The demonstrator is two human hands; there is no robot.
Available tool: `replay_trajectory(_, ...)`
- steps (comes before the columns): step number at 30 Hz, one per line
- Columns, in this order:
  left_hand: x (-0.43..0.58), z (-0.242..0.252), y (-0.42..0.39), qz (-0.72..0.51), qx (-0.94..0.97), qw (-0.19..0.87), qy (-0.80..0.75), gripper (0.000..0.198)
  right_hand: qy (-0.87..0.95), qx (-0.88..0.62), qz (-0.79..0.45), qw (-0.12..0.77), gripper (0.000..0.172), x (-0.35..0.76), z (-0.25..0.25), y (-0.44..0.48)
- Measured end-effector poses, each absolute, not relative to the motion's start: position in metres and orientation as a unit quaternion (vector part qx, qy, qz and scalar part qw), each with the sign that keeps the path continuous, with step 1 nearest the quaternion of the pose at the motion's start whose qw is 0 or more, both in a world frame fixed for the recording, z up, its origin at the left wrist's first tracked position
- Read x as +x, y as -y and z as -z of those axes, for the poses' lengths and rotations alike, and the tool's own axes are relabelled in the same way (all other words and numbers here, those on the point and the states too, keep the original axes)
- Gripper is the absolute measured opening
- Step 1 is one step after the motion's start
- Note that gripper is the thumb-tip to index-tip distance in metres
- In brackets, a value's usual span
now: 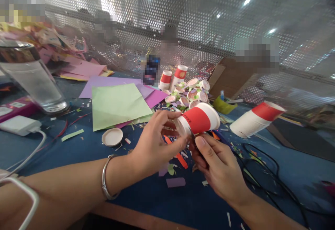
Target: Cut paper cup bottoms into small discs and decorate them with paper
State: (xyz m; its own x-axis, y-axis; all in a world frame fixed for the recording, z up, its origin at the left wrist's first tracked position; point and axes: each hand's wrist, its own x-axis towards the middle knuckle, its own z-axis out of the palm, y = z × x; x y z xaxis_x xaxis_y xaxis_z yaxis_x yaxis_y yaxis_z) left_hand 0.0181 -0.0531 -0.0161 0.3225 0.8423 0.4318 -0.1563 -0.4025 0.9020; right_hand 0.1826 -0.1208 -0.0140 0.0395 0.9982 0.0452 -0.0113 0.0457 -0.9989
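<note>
A white paper cup [200, 118] with a red band lies tilted on its side in the air above the table. My left hand [159, 136] is closed around its narrow base end, fingers behind and thumb below. My right hand [217, 160] is closed on small dark scissors [192, 135], mostly hidden by the fingers, with the blade against the cup's side near the base. Below the hands lies an orange-red marker-like stick [181, 158]. To the left, a cut-off cup bottom [112, 137] rests on the blue table.
Green paper [117, 106] and purple sheets lie behind my left hand. Several cut cup bottoms [192, 94] are piled at the back, near standing cups [179, 73]. Stacked cups [258, 118] lie tilted at right, beside black cables [274, 184]. A water glass [36, 80] stands left.
</note>
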Motion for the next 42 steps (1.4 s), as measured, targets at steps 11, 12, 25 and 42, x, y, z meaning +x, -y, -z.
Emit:
replay_trajectory(11, 0.016, 0.020, 0.059, -0.543, 0.726, 0.328, -0.266, 0.044, 0.515, -0.484, -0.467, 0.532, 0.041, 0.181, 0.015, 0.124)
replay_trajectory(12, 0.016, 0.021, 0.060, -0.547, 0.716, 0.346, -0.261, 0.044, 0.517, -0.484, -0.464, 0.532, 0.041, 0.181, 0.015, 0.124)
replay_trajectory(25, 0.020, 0.013, 0.057, -0.462, 0.537, 0.657, -0.258, 0.041, 0.510, -0.508, -0.463, 0.518, 0.044, 0.181, 0.010, 0.125)
replay_trajectory(42, 0.021, 0.013, 0.058, -0.495, 0.534, 0.644, -0.233, 0.034, 0.536, -0.531, -0.421, 0.503, 0.047, 0.180, 0.008, 0.126)
